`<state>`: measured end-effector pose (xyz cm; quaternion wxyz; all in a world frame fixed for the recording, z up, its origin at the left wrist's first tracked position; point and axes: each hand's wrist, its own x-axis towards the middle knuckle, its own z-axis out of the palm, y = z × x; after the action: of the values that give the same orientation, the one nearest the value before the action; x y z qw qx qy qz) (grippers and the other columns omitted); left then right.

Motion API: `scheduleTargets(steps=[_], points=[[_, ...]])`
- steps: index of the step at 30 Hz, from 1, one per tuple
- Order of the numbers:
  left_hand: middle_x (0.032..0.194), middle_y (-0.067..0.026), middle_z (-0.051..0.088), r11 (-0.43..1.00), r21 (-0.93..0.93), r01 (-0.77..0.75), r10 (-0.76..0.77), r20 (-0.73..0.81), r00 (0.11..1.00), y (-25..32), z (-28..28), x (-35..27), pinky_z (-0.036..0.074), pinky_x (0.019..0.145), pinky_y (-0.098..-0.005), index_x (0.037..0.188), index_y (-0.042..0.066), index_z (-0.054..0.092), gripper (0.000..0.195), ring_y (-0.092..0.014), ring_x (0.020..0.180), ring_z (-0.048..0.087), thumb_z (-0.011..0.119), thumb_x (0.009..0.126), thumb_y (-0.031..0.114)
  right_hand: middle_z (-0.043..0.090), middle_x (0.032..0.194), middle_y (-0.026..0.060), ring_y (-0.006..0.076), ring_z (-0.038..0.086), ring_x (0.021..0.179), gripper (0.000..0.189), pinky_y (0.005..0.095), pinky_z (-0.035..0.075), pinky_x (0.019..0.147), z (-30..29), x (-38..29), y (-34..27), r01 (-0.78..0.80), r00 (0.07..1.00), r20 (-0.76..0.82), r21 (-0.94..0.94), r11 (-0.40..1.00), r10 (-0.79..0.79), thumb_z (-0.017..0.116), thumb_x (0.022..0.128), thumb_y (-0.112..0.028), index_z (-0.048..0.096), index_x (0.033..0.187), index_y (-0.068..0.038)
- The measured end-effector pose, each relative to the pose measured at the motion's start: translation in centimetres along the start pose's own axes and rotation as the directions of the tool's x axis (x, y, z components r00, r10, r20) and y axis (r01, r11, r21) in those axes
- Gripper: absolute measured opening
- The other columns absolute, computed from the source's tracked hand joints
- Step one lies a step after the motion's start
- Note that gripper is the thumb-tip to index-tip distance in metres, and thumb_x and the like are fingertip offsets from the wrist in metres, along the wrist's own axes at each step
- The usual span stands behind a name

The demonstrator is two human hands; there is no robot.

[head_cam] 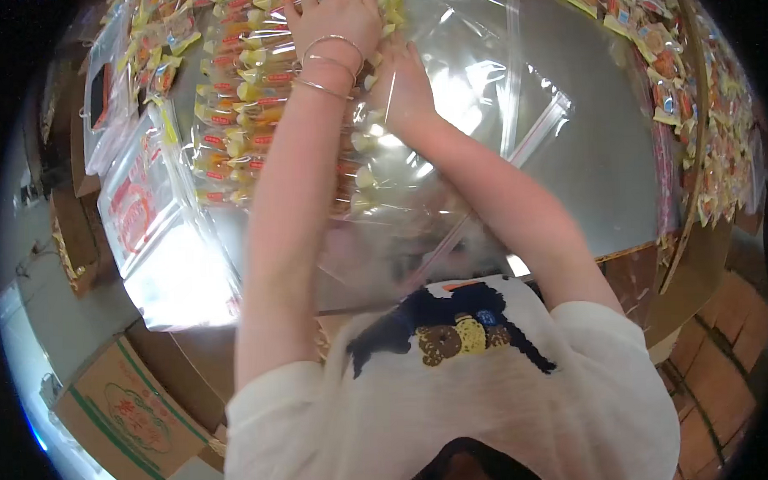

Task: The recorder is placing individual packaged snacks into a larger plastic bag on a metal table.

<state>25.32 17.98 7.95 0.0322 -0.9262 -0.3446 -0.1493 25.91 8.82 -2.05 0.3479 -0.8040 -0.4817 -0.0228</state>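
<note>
Rows of small wrapped snack packets (240,131) lie side by side on the table, with clear plastic film over them. My left hand (338,19), with thin bangles at its wrist, rests over the upper rows, its fingers spread and partly cut off by the top edge. Just right of the rows, my right hand (401,84) lies flat on the plastic with its fingers pointing away from me; whether it pinches anything is hidden. A large clear zip-top bag (474,103) spreads to the right, its zip strip running slantwise below my right forearm.
A stack of printed clear bags (142,204) lies at the left, below a phone (100,96) on plastic. Loose packets (161,32) lie at the upper left. More wrapped packets (663,59) lie along the right, by a cardboard edge. A printed cardboard carton (133,417) stands at the lower left.
</note>
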Motion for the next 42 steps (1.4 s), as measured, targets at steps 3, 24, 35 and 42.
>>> scheduleTargets(steps=[3,24,35,42], points=[[0.130,-0.0117,0.044,0.987,0.151,-0.045,0.064,-0.123,0.990,-0.2,-0.4,2.5,0.030,0.101,-0.0470,0.122,0.010,0.049,0.040,-0.031,0.121,0.039,0.045,0.085,0.026,0.043,0.125,0.0232,0.0330,0.043,0.112,0.037,0.0376,0.035,0.097,0.2,-0.7,-0.2,-0.126,0.991,-0.005,0.241,0.962,0.132,0.051,0.073,-0.007,0.050,0.108,0.005],[0.083,-0.0164,0.063,0.928,-0.369,-0.061,0.070,0.010,0.998,-1.6,4.7,9.4,0.047,0.075,-0.0423,0.081,0.007,0.065,0.025,-0.033,0.082,0.060,0.051,0.083,0.028,0.044,0.125,0.0181,0.0281,0.042,0.118,0.057,0.0345,0.034,0.098,-0.6,10.3,1.6,0.070,0.993,0.062,0.389,0.919,-0.102,0.059,0.079,-0.031,0.037,0.125,-0.006],[0.086,-0.0181,0.061,0.708,-0.593,-0.384,-0.193,-0.686,0.702,-3.1,-0.1,8.0,0.047,0.074,-0.0411,0.089,0.003,0.061,0.017,-0.036,0.083,0.057,0.050,0.081,0.013,0.052,0.102,0.0142,0.0337,0.050,0.094,0.045,0.0396,0.044,0.079,1.6,2.8,0.7,0.100,0.993,0.042,0.165,0.981,-0.109,0.064,0.061,-0.010,0.053,0.105,-0.005],[0.125,-0.0203,0.046,0.989,0.056,-0.140,0.148,-0.158,0.976,-4.8,-1.8,-2.3,0.028,0.102,-0.0424,0.117,0.000,0.048,0.045,-0.034,0.121,0.038,0.044,0.085,0.032,0.053,0.099,0.0133,0.0300,0.051,0.091,0.035,0.0385,0.042,0.076,-2.2,2.8,-0.3,0.068,0.900,0.429,0.034,0.997,-0.076,0.062,0.066,-0.011,0.053,0.100,-0.006]])
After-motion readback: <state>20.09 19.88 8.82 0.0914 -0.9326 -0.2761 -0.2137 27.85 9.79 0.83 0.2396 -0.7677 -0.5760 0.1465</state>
